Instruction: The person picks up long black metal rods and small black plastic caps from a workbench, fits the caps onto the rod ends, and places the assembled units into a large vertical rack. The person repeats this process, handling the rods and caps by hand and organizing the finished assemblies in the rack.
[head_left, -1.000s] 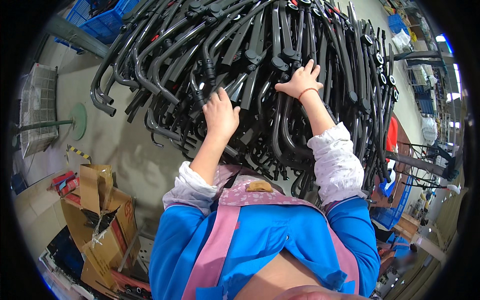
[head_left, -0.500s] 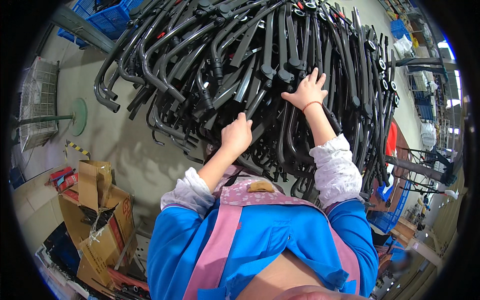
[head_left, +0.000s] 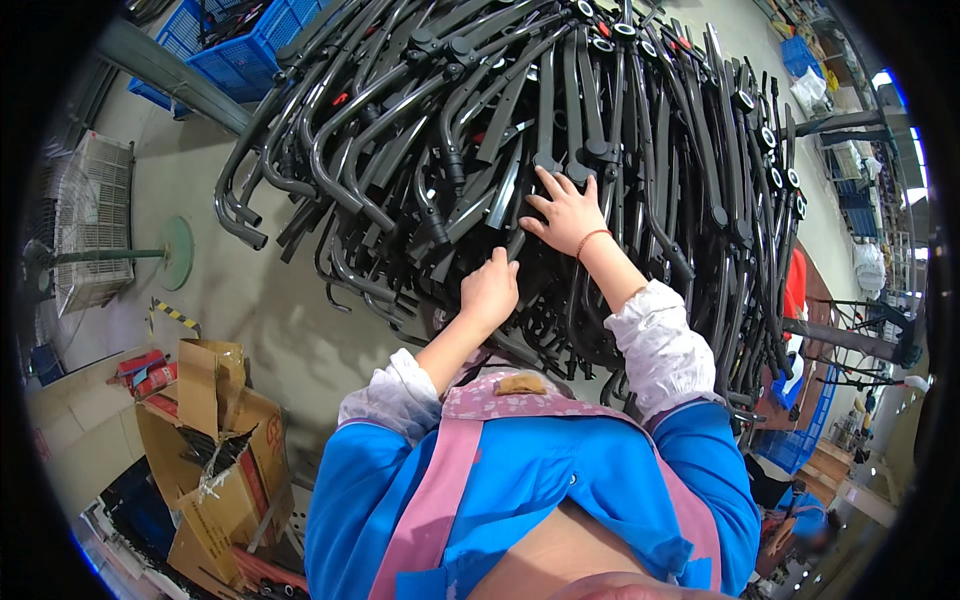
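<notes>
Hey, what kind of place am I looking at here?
Most likely a factory or assembly workshop. A big stack of black bent metal tube frames fills the view, with both hands on it. Blue plastic crates, an open cardboard box and a standing fan sit on the concrete floor.

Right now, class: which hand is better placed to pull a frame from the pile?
Probably the left hand: its fingers curl on a frame at the near edge of the pile. The right hand lies open, fingers spread, farther in.
</notes>
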